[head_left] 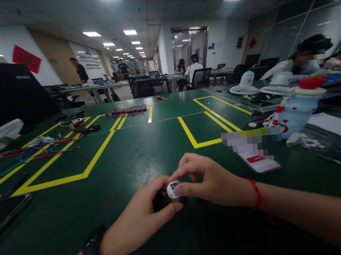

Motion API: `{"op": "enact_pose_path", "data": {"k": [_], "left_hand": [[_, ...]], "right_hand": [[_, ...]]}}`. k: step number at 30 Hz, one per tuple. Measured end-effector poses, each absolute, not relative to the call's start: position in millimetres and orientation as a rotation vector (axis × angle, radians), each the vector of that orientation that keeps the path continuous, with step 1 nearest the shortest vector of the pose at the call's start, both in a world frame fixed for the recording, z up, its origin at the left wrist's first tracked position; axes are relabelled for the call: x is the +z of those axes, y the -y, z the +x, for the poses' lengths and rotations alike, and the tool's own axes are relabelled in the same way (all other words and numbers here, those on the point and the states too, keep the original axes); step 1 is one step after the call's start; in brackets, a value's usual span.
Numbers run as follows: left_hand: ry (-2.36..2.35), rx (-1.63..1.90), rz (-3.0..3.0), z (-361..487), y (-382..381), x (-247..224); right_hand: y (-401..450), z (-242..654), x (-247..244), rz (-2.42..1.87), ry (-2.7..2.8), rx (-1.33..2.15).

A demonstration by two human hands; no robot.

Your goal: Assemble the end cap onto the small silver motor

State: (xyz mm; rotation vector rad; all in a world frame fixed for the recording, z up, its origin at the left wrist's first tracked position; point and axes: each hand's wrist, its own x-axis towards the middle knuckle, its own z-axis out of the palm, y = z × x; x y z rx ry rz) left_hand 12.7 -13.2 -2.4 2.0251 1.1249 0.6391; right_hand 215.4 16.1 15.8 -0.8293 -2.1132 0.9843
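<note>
In the middle foreground, a small silver cylinder with a white top [173,189] stands at the green table, its exact kind unclear. My left hand [147,207] holds it around the side between thumb and fingers, a black band on the wrist. From the right, my right hand [205,180] pinches the white top with thumb and index finger. A red string circles my right wrist. The lower part of the cylinder is partly hidden by my left thumb and shadow.
A phone [257,157] lies right of my hands, near a blue cup with a red top [299,108]. White fans [244,83] stand farther back. Loose wires [39,151] and a dark phone [7,213] are on the left. A wire bundle [127,111] lies beyond yellow tape. People sit across the room.
</note>
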Motion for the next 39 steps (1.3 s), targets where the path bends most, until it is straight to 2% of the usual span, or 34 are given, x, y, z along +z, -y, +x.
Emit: {"op": "enact_pose_path", "data": {"k": [4, 10, 22, 29, 39], "left_hand": [[-1.098, 0.632, 1.999, 12.8, 13.8, -0.3], [-1.089, 0.614, 1.967, 11.9, 13.8, -2.3], [-1.097, 0.62, 1.975, 13.2, 14.6, -2.6], [-1.127, 0.627, 2.011, 12.4, 14.5, -4.2], [-1.101, 0.639, 2.015, 11.1, 14.4, -5.2]], "right_hand": [[-34.1, 229.2, 5.3, -1.001, 1.745, 1.133], [-55.9, 244.2, -15.1, -1.109, 1.506, 1.301], [-50.8, 242.1, -13.9, -1.121, 1.796, 1.175], [-28.6, 226.5, 0.1, -0.949, 2.071, 0.655], [-17.6, 215.6, 5.3, -0.886, 2.034, 0.869]]}}
